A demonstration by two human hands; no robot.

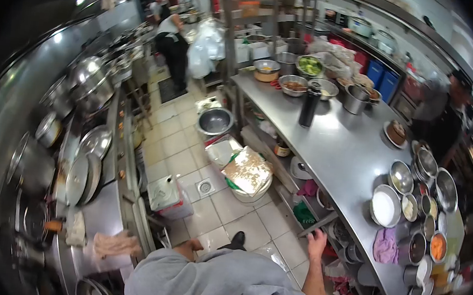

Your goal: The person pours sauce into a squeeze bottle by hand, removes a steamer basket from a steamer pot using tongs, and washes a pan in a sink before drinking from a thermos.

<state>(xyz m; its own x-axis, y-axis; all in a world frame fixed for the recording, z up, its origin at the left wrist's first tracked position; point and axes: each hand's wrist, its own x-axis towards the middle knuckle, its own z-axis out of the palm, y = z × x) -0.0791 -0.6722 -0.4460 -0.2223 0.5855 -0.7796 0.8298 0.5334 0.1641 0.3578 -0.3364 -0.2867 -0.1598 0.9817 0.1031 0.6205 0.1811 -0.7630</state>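
My right hand (316,241) hangs beside the steel worktable, its fingers loosely bent and apart with nothing in them. Just past its fingertips, on the lower shelf, sits a dark green thing (303,213) with a magenta cloth (308,187) behind it. My left hand (190,246) is low at my left side, close to the grey shirt (218,276), which partly covers that arm. Its fingers are small and unclear. Ahead on the tiled floor stands a white tub (254,195) with a flattened brown-and-white sheet (249,170) over it.
The steel worktable (327,150) on the right bears bowls, a black bottle (309,104) and a purple cloth (385,245). A square tin (170,197) stands by the left counter (102,214). One person (172,44) is at the far left aisle, another (441,116) beyond the worktable.
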